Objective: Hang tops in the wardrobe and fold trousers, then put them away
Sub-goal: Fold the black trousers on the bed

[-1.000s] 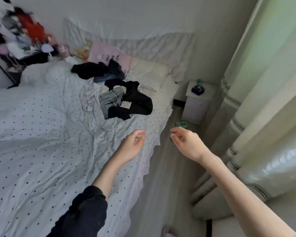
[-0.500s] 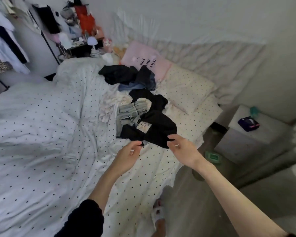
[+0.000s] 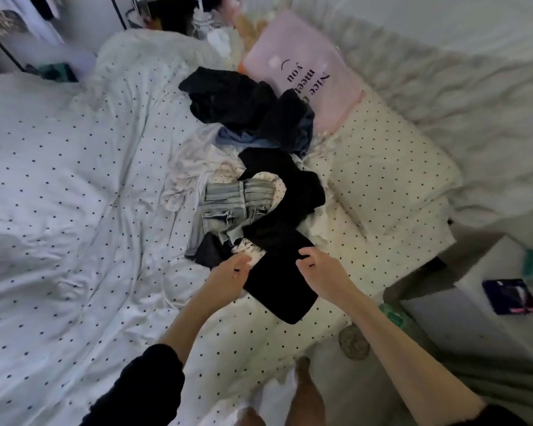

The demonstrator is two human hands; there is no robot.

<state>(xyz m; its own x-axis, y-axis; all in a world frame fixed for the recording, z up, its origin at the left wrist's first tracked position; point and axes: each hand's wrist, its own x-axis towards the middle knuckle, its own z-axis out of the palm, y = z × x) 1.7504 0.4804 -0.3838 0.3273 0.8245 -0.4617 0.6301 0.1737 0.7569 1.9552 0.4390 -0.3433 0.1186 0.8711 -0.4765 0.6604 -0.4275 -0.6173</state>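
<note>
Nearest to me, my left hand [image 3: 230, 273] pinches the left edge of a black, soft garment [image 3: 279, 287] with curled fingers, and my right hand [image 3: 317, 269] grips its upper right part, fingers bent into the cloth. The garment lies on the bed at the near end of the clothes pile; its lower end reaches toward the edge of the mattress. I cannot tell yet if it is a top or trousers.

I think the main risk is that it drags its neighbours. It touches a white patterned piece [image 3: 246, 249] and seems to run under or beside the pale washed-denim shorts [image 3: 231, 207], so a quick lift could pull them off the bed. Also a sleeve or leg may be twisted with the other black cloth [image 3: 299, 192] behind it, and then the pile will tangle more. A slow lift, with a small shake, seems safer to me.

The surface is a white bed cover with small black dots [image 3: 74, 210], soft and wrinkled, not good for sharp folds. Farther back lie a dark heap with blue fabric [image 3: 243, 109], a dotted cream pillow [image 3: 391, 179] and a pink pillow with black letters [image 3: 305, 72]. On the right stands a white bedside cabinet [image 3: 474, 302] carrying a dark blue packet [image 3: 510, 296]. At far left I see hanging clothes [image 3: 10, 23], blurred.
</note>
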